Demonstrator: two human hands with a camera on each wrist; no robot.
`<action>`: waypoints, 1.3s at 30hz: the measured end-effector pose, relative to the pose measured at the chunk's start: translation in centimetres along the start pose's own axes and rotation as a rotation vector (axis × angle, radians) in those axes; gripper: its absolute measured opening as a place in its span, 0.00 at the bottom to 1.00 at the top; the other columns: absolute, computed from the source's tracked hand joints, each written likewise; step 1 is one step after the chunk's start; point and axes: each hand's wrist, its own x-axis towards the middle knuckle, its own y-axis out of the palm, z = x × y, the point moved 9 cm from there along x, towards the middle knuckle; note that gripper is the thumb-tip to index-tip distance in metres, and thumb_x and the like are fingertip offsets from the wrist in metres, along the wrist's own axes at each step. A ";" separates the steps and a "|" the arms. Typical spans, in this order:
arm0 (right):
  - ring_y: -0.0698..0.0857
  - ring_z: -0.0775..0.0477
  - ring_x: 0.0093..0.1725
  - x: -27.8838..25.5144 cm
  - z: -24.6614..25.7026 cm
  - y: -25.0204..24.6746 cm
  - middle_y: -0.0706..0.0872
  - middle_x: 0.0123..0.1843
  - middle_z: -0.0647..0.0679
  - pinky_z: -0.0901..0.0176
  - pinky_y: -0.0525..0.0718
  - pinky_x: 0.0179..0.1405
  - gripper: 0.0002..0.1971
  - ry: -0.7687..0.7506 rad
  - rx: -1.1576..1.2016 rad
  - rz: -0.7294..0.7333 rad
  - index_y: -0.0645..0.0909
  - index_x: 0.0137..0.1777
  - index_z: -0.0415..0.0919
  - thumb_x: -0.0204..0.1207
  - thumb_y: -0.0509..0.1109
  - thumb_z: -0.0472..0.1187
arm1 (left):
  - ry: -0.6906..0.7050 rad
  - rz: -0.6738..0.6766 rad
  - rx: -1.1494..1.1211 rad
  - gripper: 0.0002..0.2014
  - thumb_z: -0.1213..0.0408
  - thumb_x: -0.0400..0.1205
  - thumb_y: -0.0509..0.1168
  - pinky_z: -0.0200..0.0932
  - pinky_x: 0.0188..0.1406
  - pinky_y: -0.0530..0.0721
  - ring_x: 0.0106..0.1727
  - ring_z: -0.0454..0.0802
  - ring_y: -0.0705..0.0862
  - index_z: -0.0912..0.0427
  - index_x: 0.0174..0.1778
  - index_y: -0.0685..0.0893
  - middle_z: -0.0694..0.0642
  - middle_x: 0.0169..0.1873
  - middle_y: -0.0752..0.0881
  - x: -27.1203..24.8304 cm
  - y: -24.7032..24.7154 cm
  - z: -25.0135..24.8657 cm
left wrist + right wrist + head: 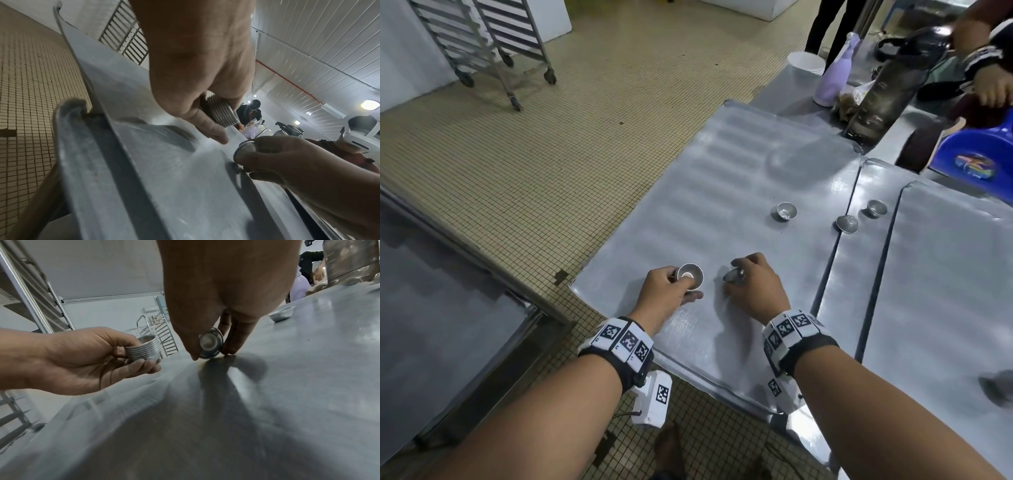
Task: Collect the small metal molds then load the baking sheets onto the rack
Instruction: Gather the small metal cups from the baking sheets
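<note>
Steel baking sheet [722,164] bears three loose molds [786,211]; left hand [666,291] grips stacked molds [690,275], right hand [753,286] apparently pinches one.

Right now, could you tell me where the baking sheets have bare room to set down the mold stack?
Bare: the big sheet's far-left half. Crowded: near the seam, around three loose molds, and by both hands.

Dim cool overhead light; glare on baking sheet [739,164]; soft hand shadows; wrist views blurry (edges warped).

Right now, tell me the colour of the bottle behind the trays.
Pale purple bottle, clearest in head view.
</note>
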 end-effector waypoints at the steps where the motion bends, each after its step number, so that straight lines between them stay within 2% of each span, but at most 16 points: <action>1: 0.85 0.40 0.59 -0.1 0.0 0.0 0.78 0.69 0.47 0.56 0.77 0.60 0.21 -0.007 -0.006 0.005 0.83 0.69 0.44 0.76 0.73 0.46 | 0.000 0.003 0.001 0.07 0.74 0.84 0.65 0.47 0.51 0.93 0.43 0.60 0.95 0.74 0.54 0.86 0.66 0.47 0.88 0.0 0.1 0.0; 6: 0.83 0.43 0.66 -0.7 0.0 -0.1 0.82 0.70 0.47 0.55 0.77 0.64 0.24 -0.040 -0.045 0.035 0.84 0.70 0.45 0.75 0.74 0.51 | -0.001 0.015 0.003 0.07 0.73 0.85 0.65 0.46 0.48 0.92 0.44 0.60 0.95 0.72 0.53 0.86 0.66 0.48 0.88 0.1 0.6 -0.1; 12: 0.84 0.43 0.64 -1.1 -0.1 -0.2 0.87 0.64 0.47 0.54 0.79 0.61 0.26 -0.027 -0.049 0.032 0.82 0.71 0.47 0.73 0.73 0.53 | 0.002 0.022 0.030 0.06 0.74 0.85 0.64 0.52 0.53 0.92 0.43 0.61 0.95 0.72 0.51 0.86 0.64 0.44 0.88 0.4 1.2 -0.5; 16: 0.84 0.41 0.60 -1.2 -0.3 -0.3 0.88 0.57 0.46 0.53 0.81 0.56 0.21 -0.027 -0.056 0.023 0.85 0.63 0.46 0.72 0.73 0.52 | 0.008 0.012 0.030 0.05 0.73 0.85 0.64 0.56 0.55 0.90 0.42 0.60 0.95 0.67 0.52 0.86 0.62 0.44 0.89 0.5 1.2 -0.8; 19: 0.84 0.39 0.56 -1.4 -0.6 -0.4 0.87 0.54 0.43 0.53 0.81 0.53 0.17 -0.006 -0.069 0.037 0.87 0.59 0.43 0.72 0.74 0.48 | 0.009 0.026 0.043 0.07 0.73 0.86 0.64 0.52 0.50 0.91 0.42 0.59 0.95 0.69 0.55 0.85 0.62 0.45 0.89 0.6 1.3 -1.1; 22: 0.84 0.41 0.58 -1.6 -1.1 -0.5 0.86 0.58 0.45 0.56 0.78 0.54 0.21 0.026 -0.070 0.043 0.84 0.66 0.46 0.72 0.74 0.49 | 0.013 0.045 0.079 0.08 0.73 0.85 0.63 0.45 0.43 0.90 0.41 0.58 0.95 0.71 0.55 0.86 0.62 0.43 0.89 0.8 1.4 -1.5; 25: 0.85 0.39 0.58 -1.8 -1.0 -0.7 0.87 0.58 0.43 0.54 0.79 0.55 0.21 0.048 -0.043 0.018 0.82 0.67 0.46 0.75 0.73 0.49 | 0.012 0.057 0.100 0.07 0.73 0.85 0.63 0.43 0.41 0.91 0.41 0.57 0.95 0.70 0.54 0.86 0.62 0.44 0.89 1.0 1.3 -1.5; 30: 0.85 0.38 0.59 -2.1 -1.1 -0.8 0.88 0.59 0.43 0.53 0.79 0.55 0.23 0.105 -0.019 0.002 0.80 0.70 0.46 0.76 0.71 0.51 | 0.026 0.080 0.124 0.08 0.73 0.85 0.63 0.52 0.49 0.91 0.41 0.57 0.95 0.70 0.54 0.86 0.62 0.44 0.89 1.5 1.2 -1.6; 32: 0.86 0.37 0.58 -2.1 -1.2 -0.8 0.88 0.56 0.43 0.54 0.78 0.49 0.20 0.123 -0.012 -0.002 0.82 0.64 0.45 0.75 0.71 0.51 | 0.030 0.081 0.124 0.08 0.73 0.85 0.63 0.56 0.53 0.91 0.41 0.57 0.95 0.69 0.54 0.86 0.62 0.44 0.89 1.7 1.4 -1.8; 34: 0.86 0.36 0.52 -2.0 -1.2 -1.2 0.87 0.48 0.44 0.54 0.76 0.42 0.11 0.120 -0.001 -0.010 0.83 0.50 0.45 0.73 0.70 0.50 | 0.032 0.084 0.119 0.07 0.73 0.85 0.63 0.58 0.55 0.90 0.41 0.57 0.95 0.69 0.54 0.86 0.62 0.44 0.90 1.9 1.9 -2.1; 35: 0.86 0.36 0.51 -1.9 -1.2 -1.4 0.87 0.48 0.44 0.53 0.78 0.43 0.11 0.121 0.007 -0.015 0.82 0.49 0.44 0.73 0.70 0.49 | 0.031 0.085 0.117 0.07 0.73 0.85 0.63 0.58 0.56 0.90 0.41 0.56 0.95 0.69 0.54 0.86 0.62 0.44 0.90 2.2 2.1 -2.2; 37: 0.86 0.37 0.54 -1.7 -1.5 -1.9 0.88 0.54 0.43 0.51 0.82 0.51 0.18 0.125 0.021 -0.031 0.83 0.60 0.44 0.72 0.74 0.49 | 0.023 0.088 0.104 0.07 0.74 0.84 0.63 0.58 0.56 0.90 0.40 0.57 0.95 0.68 0.54 0.86 0.62 0.45 0.89 2.6 2.6 -2.4; 39: 0.85 0.38 0.58 -1.3 -1.9 -2.5 0.88 0.59 0.45 0.51 0.82 0.55 0.24 0.125 0.024 -0.053 0.80 0.68 0.46 0.72 0.76 0.50 | 0.013 0.089 0.082 0.08 0.75 0.84 0.63 0.57 0.56 0.90 0.39 0.58 0.95 0.68 0.54 0.87 0.62 0.45 0.89 3.1 3.3 -2.6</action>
